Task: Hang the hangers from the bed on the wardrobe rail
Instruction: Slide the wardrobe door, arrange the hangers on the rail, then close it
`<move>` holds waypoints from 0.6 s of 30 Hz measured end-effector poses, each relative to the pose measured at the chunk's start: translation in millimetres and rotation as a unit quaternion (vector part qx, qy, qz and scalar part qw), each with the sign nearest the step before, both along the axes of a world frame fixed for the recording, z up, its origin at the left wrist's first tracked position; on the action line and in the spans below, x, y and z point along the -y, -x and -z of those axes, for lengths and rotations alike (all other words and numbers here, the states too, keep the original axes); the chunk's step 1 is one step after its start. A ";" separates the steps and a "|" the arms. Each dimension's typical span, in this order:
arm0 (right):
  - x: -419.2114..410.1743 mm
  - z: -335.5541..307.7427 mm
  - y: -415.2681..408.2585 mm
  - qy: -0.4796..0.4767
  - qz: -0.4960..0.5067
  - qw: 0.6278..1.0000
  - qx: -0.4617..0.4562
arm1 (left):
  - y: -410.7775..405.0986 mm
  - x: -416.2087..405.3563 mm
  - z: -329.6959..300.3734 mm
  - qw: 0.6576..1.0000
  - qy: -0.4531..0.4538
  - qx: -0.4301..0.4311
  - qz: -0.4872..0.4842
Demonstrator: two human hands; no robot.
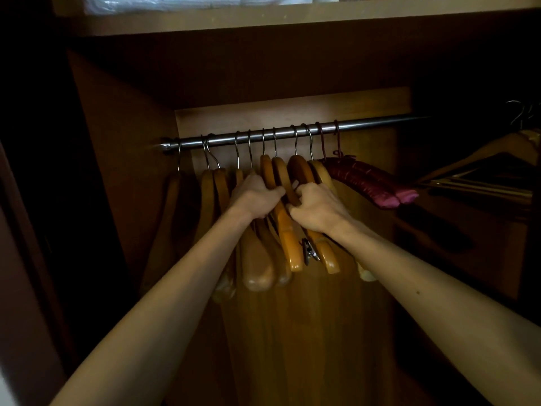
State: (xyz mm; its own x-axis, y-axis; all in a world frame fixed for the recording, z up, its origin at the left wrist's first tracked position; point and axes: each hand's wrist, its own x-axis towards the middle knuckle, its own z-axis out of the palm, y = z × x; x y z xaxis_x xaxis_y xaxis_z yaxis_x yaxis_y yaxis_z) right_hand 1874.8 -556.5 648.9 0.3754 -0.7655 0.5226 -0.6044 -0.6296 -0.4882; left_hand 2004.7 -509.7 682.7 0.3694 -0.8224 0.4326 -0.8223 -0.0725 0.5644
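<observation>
A metal wardrobe rail [366, 124] runs across the dim wardrobe. Several wooden hangers [257, 265] hang from it by metal hooks, packed side by side. Two padded dark red hangers [369, 183] hang at the right end of the row. My left hand [254, 194] is closed around the shoulders of the middle wooden hangers. My right hand [316, 206] grips the neighbouring wooden hangers just to the right, its fingers touching my left hand. A metal clip [308, 252] dangles below my right hand.
A wooden shelf [263, 22] with plastic-wrapped items sits above the rail. The wardrobe's left side wall [117, 142] is close to the first hanger. More hangers [483, 171] show at the far right, in a darker section.
</observation>
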 end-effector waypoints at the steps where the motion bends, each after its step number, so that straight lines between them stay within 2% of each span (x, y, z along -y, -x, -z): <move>1: -1.3 1.3 1.0 0.006 0.008 1.000 0.001 | 1.9 -3.9 1.2 1.000 -0.002 0.003 0.001; 8: -25.1 6.4 11.9 0.032 0.033 0.999 -0.013 | 16.5 -35.3 8.3 1.000 0.003 -0.003 0.016; 10: -34.5 11.0 20.7 0.038 0.036 0.999 -0.007 | 20.6 -47.1 10.9 1.000 0.013 0.016 -0.007; 14: -62.3 28.9 50.1 0.042 0.032 0.998 0.023 | 34.1 -72.8 27.3 0.979 0.081 0.163 -0.095; 18: -90.3 54.3 79.3 0.006 -0.019 0.998 0.064 | 59.2 -97.3 55.9 0.939 0.180 0.289 -0.054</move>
State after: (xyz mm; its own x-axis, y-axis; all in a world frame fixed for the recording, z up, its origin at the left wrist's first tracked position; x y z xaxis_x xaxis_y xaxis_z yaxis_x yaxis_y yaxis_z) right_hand 1795.5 -466.3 594.6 0.3331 -0.7459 0.5767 -0.5134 -0.6566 -0.5526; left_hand 1945.5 -412.4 626.7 0.0598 -0.5550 0.8297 -0.9975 -0.0634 0.0295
